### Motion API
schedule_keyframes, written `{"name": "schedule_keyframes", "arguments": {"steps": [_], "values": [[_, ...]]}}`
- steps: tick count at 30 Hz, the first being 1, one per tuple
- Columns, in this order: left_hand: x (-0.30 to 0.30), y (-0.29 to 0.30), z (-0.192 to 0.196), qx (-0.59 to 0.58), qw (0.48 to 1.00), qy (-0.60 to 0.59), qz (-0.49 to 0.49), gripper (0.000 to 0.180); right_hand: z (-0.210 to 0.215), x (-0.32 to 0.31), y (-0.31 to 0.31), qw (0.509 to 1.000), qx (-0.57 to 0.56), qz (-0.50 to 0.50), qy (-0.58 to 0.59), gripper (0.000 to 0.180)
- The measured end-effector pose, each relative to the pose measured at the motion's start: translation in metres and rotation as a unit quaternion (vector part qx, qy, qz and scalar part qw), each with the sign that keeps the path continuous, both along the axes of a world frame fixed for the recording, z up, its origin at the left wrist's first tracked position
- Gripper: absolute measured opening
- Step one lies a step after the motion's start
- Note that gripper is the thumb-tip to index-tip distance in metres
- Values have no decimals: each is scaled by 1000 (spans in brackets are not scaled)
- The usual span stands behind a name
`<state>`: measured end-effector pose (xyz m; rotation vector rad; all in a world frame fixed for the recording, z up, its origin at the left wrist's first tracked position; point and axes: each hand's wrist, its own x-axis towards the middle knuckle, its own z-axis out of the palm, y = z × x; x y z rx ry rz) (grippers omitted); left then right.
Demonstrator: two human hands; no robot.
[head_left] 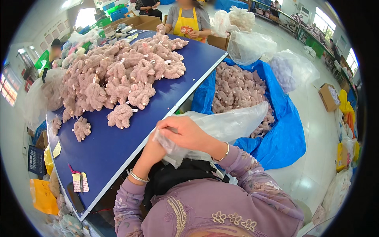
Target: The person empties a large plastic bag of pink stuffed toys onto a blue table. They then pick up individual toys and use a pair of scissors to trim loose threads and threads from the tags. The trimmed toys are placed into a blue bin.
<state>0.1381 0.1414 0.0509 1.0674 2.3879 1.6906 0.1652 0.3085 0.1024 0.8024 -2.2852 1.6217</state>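
Note:
A long translucent plastic bag (227, 123) stretches from my hands toward the right, over the edge of a blue-lined container. My right hand (184, 132) is closed on its bunched end, fingers curled over the plastic. Just below and to the left, my left hand (154, 149) is closed against the same bunched plastic, its fingers partly hidden by the bag and my right hand. Both hands are over the table's near edge. Beyond them, a large heap of pink plush toys (118, 75) with small white tags covers much of the blue table (118, 152).
To the right, a blue tarp (286, 122) lines a container full of pink plush pieces (239, 89). Scissors (81, 182) lie on a dotted card at the table's near left. Across the table stands a person in a yellow apron (186, 24). Stuffed clear bags (252, 46) stand behind the container.

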Motion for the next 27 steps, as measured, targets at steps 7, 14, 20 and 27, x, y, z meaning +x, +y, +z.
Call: {"name": "schedule_keyframes", "arguments": {"steps": [7, 14, 20, 27], "values": [[-39, -57, 4, -120, 945, 287, 100, 22, -12, -5, 56, 988, -56, -137, 32, 18], [-19, -114, 7, -85, 983, 101, 131, 25, -110, 7, 249, 843, 1, -537, -14, 29], [-10, -132, 14, 106, 991, -80, 12, 34, -269, 35, 466, 857, -130, -479, -143, 67], [26, -145, 22, 8, 952, -206, -228, 48, -185, -33, 278, 741, -446, -311, -394, 68]]}}
